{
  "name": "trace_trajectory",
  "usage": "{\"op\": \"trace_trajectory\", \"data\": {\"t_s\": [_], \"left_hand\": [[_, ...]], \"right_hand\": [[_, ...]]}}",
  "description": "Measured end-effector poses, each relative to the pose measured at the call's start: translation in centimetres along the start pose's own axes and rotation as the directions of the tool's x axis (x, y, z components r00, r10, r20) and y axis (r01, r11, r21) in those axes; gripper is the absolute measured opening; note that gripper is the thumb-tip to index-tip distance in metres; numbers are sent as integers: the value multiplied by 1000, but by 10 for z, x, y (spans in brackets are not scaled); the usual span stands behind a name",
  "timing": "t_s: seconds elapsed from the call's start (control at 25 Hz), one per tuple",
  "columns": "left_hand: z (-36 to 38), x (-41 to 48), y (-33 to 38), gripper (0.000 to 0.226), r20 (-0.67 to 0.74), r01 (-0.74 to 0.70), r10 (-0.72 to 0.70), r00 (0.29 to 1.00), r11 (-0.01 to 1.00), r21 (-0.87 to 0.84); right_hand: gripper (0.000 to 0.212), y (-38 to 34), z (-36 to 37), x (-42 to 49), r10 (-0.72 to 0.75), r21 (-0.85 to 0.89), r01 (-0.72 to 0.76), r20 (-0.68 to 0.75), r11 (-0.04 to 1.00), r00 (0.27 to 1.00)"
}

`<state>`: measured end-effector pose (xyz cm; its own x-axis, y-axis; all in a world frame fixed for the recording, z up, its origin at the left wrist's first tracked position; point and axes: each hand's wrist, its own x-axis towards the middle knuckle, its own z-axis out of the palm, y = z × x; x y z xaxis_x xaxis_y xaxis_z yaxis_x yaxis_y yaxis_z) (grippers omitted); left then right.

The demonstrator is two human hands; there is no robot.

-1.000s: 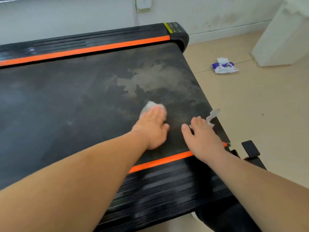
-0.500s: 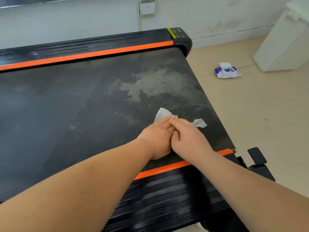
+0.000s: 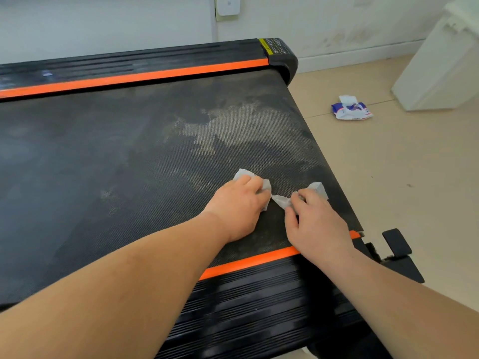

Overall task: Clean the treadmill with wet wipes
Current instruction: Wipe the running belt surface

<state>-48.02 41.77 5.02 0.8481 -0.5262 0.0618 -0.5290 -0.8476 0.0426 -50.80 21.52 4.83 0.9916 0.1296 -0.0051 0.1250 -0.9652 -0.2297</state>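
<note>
Hands sit at center right on the dusty, mesh-textured black treadmill belt: the left hand curls over a crumpled wipe, the right hand pinches a twisted wipe just beside it. A flat wipes pack lies on the beige floor, upper right.

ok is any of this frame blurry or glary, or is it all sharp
Head view: the belt weave, the left hand, the right hand and the wet wipes they hold are sharp; the near ribbed rail is smeared by blur; a pale sheen sits on the far rail; light is soft, shadows faint.
</note>
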Motion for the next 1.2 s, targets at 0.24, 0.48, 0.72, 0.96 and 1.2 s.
{"op": "trace_trajectory", "data": {"t_s": [0.24, 0.48, 0.72, 0.96, 1.2], "left_hand": [[2, -14, -22, 75, 216, -28, 55, 975, 991, -129], [-4, -5, -51, 76, 323, 418, -374, 869, 905, -77], [-3, 7, -32, 76, 338, -34, 76, 938, 991, -129], [-3, 6, -19, 70, 341, 224, -191, 921, 973, -59], [-2, 16, -59, 74, 315, 246, -212, 925, 966, -73]], "right_hand": [[75, 13, 7, 11, 102, -142, -78, 174, 987, 979], [68, -3, 1, -5, -272, 13, 273, 152, 962, 950], [68, 32, -3, 2, -37, -112, 49, 106, 992, 994], [81, 10, 0, -12, -11, -131, 33, 169, 991, 986], [74, 19, -8, -19, -258, -35, 272, 226, 962, 940]]}}
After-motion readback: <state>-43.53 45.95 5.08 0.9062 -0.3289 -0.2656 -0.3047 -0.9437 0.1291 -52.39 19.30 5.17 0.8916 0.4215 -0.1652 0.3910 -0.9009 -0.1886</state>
